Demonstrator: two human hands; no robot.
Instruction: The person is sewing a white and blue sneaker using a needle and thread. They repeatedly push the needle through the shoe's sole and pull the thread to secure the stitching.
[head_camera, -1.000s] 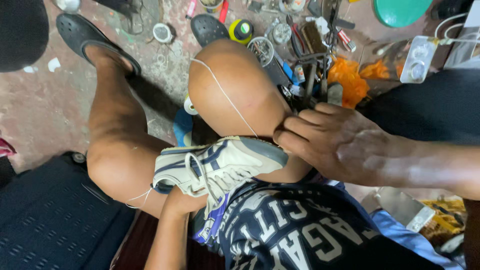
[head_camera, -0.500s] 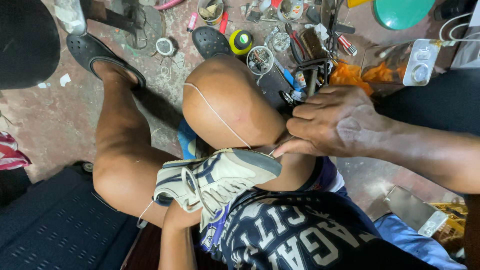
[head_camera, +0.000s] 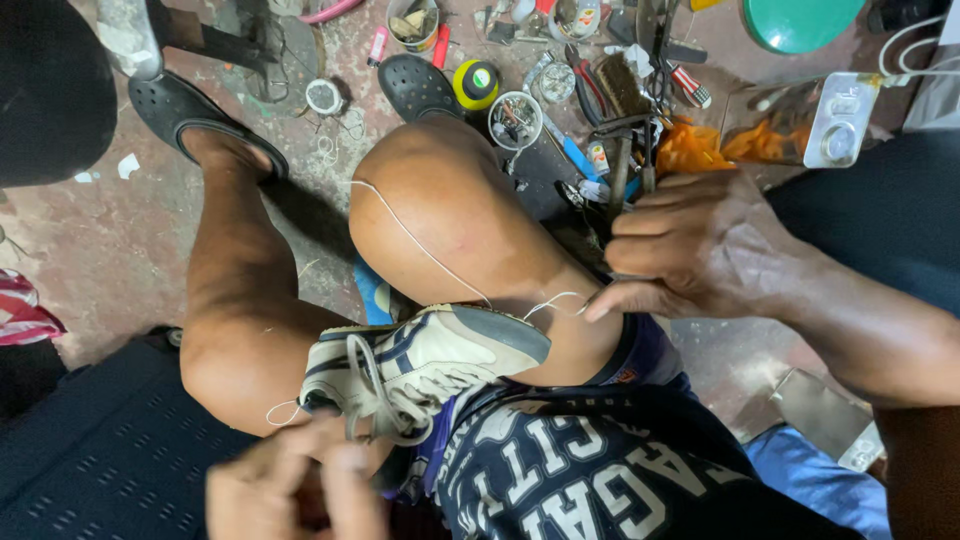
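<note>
Stitching a sneaker (head_camera: 420, 365) wedged between the knees.
Right hand (head_camera: 700, 250) pinching white thread (head_camera: 420, 248) taut beside its toe; left hand (head_camera: 295, 485), blurred, closing on thread behind its heel.

The right hand (head_camera: 700, 245) has drawn back from the sneaker's toe (head_camera: 425, 365) toward the right of the frame, pulling the white thread (head_camera: 420, 245) out from the sole. The left hand (head_camera: 295, 485) has come into view at the bottom left, below the sneaker's heel.
</note>
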